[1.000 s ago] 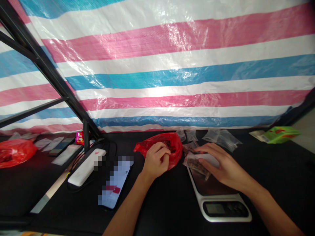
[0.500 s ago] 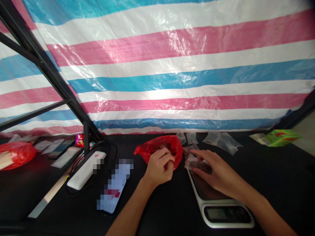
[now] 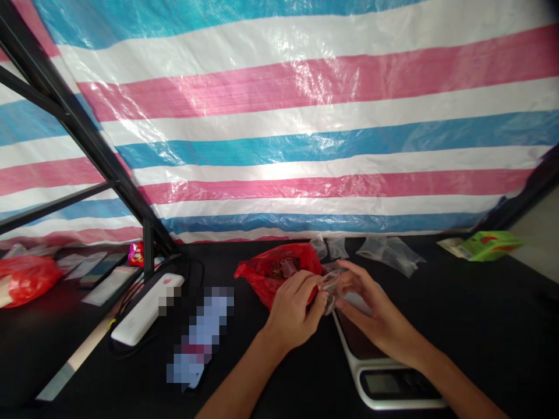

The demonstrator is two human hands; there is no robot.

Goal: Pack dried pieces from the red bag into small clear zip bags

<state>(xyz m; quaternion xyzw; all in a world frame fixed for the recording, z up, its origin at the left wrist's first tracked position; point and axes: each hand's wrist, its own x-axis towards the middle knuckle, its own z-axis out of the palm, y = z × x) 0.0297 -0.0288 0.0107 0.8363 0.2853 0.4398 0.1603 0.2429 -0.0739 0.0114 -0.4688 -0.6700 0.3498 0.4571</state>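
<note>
The left hand and the right hand are close together in the middle of the black desk. They hold up a small clear plastic bag between them. The left fingers are shut and pinch one side of the bag. The right fingers curl around the other side, with the thumb low on it. It is hard to tell what is inside the small bag.

Just behind the left hand sits a red plastic bag with its top open, and brown bits show inside it. The left hand touches this bag. Under the right hand is a kitchen scale with a white edge and a small screen at the near end. More clear bags lie on the far side of the desk.

Far right is a green box. To the left are a white power bank and a phone, which is blurred. Past them lies another red bag. A striped pink, white and blue tarp hangs behind the desk on a black metal frame.
</note>
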